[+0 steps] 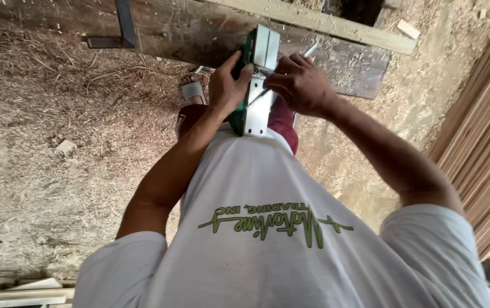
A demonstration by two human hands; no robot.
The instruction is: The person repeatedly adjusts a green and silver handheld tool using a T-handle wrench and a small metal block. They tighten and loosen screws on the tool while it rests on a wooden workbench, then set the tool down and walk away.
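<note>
Holding a green and silver power planer [256,85] upside down against the belly, left hand [228,85] wrapped around its body, right hand [299,82] pinching a slim metal tool [309,52] at its blade; a steady brace seems wise.

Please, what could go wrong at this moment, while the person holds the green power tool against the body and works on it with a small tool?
1. The right hand presses a thin metal tool into the green power tool; it may slip toward the left hand.
2. The power tool is braced only against the white shirt, so it could drop.
3. Wood shavings cover the floor; any small part that falls might be lost.
</note>
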